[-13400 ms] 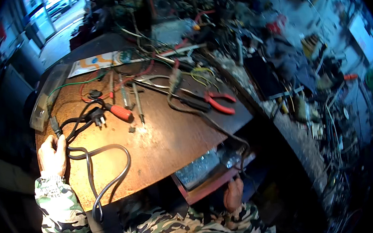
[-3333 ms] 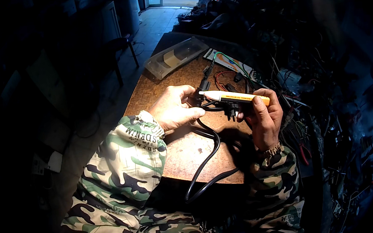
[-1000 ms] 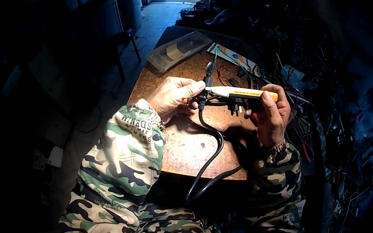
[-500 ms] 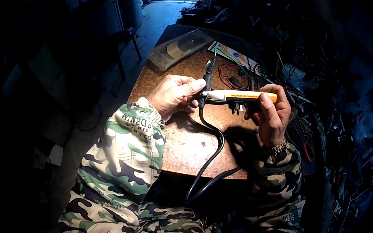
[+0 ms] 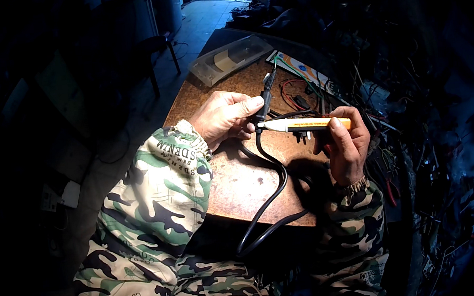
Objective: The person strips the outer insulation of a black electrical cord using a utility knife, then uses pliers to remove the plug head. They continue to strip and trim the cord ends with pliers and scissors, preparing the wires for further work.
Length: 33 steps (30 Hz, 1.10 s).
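Left hand point(image 5: 224, 117) pinches black cable point(image 5: 269, 187) upright; right hand point(image 5: 346, 146) fully wraps yellow tester pen point(image 5: 304, 124), white tip touching cable. Loose pinch could let tip slide off.

A: The black cable point(image 5: 268, 190) drops over the front edge of the wooden table point(image 5: 234, 182), where its far end is lost in the dark.

B: The right hand point(image 5: 346, 147) covers the back of the yellow-and-white tester point(image 5: 303, 124). The plug point(image 5: 302, 136) beneath it is mostly hidden, and the clutter point(image 5: 390, 76) at right is too dim to sort.
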Tool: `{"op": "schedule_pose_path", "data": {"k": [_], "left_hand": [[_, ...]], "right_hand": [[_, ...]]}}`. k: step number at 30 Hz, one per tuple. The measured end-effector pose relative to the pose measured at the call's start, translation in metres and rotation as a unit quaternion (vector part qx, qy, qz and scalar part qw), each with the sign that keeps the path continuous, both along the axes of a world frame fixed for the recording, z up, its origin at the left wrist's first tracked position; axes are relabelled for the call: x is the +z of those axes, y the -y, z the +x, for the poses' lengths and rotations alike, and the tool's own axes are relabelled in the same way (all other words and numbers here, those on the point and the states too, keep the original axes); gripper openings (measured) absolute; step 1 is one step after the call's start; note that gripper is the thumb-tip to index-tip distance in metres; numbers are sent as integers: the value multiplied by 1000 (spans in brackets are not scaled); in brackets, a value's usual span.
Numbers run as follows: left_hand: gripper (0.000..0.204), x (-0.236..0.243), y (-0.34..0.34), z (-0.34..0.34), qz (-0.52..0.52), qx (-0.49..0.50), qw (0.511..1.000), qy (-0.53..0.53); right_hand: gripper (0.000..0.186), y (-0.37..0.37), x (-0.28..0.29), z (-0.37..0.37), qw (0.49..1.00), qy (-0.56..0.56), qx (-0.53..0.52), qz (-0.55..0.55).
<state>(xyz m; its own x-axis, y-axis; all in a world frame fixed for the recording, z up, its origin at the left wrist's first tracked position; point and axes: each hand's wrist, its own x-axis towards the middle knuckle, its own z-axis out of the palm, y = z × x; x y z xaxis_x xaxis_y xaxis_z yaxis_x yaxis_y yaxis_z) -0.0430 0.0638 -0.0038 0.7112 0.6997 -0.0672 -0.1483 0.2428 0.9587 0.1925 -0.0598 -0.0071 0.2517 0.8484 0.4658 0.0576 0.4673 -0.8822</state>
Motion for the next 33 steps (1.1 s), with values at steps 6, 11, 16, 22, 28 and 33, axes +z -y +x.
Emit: {"op": "schedule_pose_path", "data": {"k": [6,11,16,22,28,33], "left_hand": [[28,0,0,0,4,14,1000,-5],[28,-3,-4,0,17,-3,1000,-10],[29,-3,-6,-3,22,2,999,-30],[30,-4,-5,-1,36,3,999,-36],[30,-7,-8,-3,16,-5,1000,-19],[30,-7,-9,-7,15,-8,1000,-14]], "right_hand": [[16,-1,-3,5,999,16,5,-33],[14,5,5,-3,998,16,33,-55],[16,-5,-1,20,995,31,-97,3],[18,-12,2,63,927,-76,-367,15],[25,-17,-10,92,855,104,-505,-57],[26,-18,-13,95,836,165,-510,-117]]}}
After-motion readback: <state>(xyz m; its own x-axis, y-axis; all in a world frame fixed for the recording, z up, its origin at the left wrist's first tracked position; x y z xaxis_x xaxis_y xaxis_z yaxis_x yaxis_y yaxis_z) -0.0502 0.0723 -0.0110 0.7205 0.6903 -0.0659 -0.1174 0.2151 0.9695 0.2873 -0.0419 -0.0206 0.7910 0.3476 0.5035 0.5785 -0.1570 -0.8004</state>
